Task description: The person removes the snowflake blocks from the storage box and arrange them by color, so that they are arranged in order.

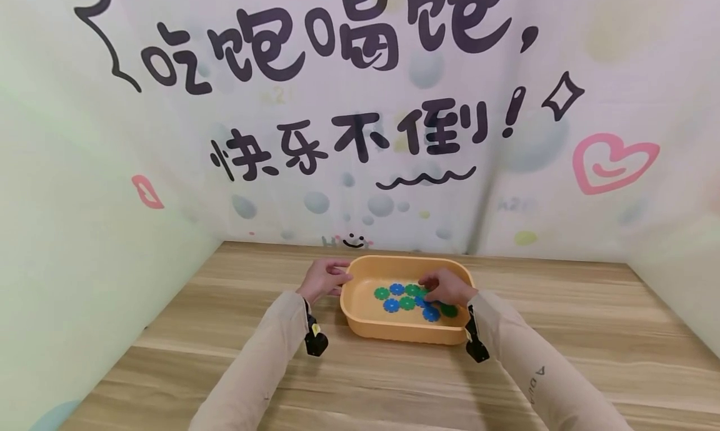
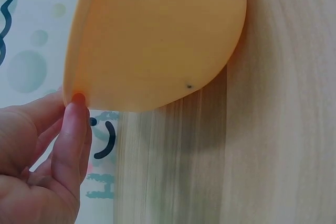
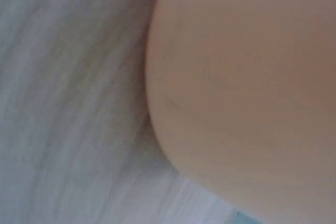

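Note:
An orange plastic basin (image 1: 394,330) stands on the wooden table, with several blue and green flower-shaped plastic discs (image 1: 397,289) lying flat on its floor. My left hand (image 1: 325,280) pinches the basin's left rim between thumb and fingers; the left wrist view shows the fingertips (image 2: 77,99) right at the rim. Inside the basin on the right, my right hand (image 1: 448,287) reaches down over the discs, thumb and fingers bent around a green disc (image 1: 422,292). I cannot tell whether it grips that disc. The right wrist view holds only the basin's outer wall (image 3: 236,93).
The wooden table (image 1: 360,387) extends in front of the basin and to both sides. Behind it hangs a white printed cloth (image 1: 315,112) with large black writing. A pale side wall (image 1: 67,231) borders the table at left. Each wrist wears a black camera strap.

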Demonstrator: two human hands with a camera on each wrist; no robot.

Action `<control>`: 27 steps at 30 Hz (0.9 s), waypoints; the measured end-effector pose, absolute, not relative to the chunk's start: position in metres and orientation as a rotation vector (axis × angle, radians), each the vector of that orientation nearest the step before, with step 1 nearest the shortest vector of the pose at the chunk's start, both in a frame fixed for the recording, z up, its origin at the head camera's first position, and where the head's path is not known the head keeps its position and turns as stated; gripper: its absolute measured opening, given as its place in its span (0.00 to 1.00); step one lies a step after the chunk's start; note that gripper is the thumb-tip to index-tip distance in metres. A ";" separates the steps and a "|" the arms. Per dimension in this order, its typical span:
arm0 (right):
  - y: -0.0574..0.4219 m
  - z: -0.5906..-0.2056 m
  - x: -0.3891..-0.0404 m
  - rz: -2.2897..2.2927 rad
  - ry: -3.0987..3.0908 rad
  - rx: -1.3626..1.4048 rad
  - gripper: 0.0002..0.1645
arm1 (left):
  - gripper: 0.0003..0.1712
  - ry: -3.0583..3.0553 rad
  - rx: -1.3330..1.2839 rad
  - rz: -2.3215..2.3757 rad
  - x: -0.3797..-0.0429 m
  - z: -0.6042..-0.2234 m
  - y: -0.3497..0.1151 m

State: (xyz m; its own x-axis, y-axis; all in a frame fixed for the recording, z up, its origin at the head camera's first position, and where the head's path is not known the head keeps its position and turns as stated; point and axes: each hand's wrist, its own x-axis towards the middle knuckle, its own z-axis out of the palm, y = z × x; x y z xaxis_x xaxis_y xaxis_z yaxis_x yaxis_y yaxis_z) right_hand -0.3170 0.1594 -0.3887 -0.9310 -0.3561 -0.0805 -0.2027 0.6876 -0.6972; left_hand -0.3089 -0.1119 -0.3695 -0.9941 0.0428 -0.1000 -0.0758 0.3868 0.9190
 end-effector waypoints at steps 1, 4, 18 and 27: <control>0.160 -0.389 -0.317 -1.072 2.688 -0.453 0.18 | 0.21 2.523 -0.027 1.682 -0.309 -0.369 -0.112; 0.159 -0.388 -0.316 -1.088 2.686 -0.430 0.18 | 0.21 2.526 -0.016 1.674 -0.308 -0.368 -0.112; 0.160 -0.389 -0.315 -1.120 2.656 -0.415 0.13 | 0.21 2.501 -0.011 1.716 -0.308 -0.369 -0.113; 0.161 -0.387 -0.315 -1.218 2.601 -0.375 0.08 | 0.21 2.487 -0.029 1.749 -0.309 -0.371 -0.112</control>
